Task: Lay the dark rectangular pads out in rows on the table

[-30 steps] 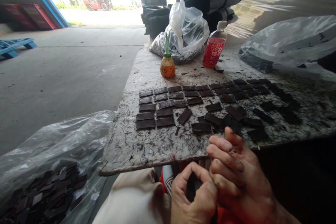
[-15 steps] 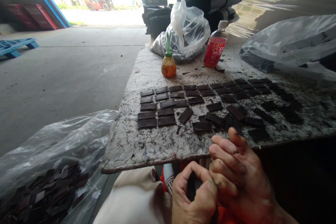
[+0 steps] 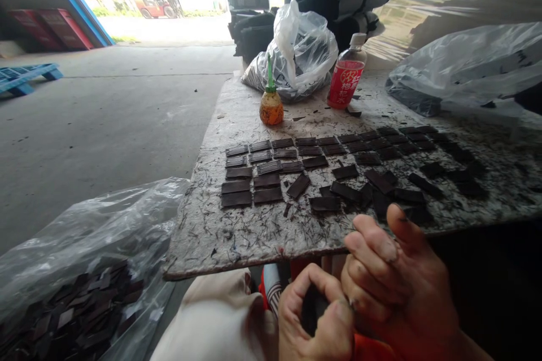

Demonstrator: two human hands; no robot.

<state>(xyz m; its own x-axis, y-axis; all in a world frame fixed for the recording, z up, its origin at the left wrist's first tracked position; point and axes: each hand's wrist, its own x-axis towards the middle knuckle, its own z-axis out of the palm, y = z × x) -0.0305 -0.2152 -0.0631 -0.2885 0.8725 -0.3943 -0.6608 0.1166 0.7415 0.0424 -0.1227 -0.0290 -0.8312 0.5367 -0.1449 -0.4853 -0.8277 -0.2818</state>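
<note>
Above my lap, at the table's front edge, my left hand (image 3: 315,316) is closed, thumb and forefinger bent into a ring. Inside that ring shows a dark flat piece (image 3: 312,307), mostly covered by the fingers. Against its fingertips lies my right hand (image 3: 393,276), its fingers curled and its thumb raised apart; what these fingers hold, if anything, is hidden. Beyond the hands, many dark rectangular pieces (image 3: 267,196) lie on the table (image 3: 237,237), in rows at the left and back. Nearer my right hand, several loose ones (image 3: 346,192) lie scattered at angles.
A small oil bottle (image 3: 271,107) with a green spout and a red-labelled drink bottle (image 3: 346,76) stand behind the rows. Plastic bags (image 3: 302,48) sit farther back. At lower left, a clear bag (image 3: 139,203) holds a heap of dark pieces (image 3: 80,310). Dark scraps litter the table.
My right hand has shifted slightly right, its thumb moving away from the loose pieces. My left hand stays nearly in place with the dark piece.
</note>
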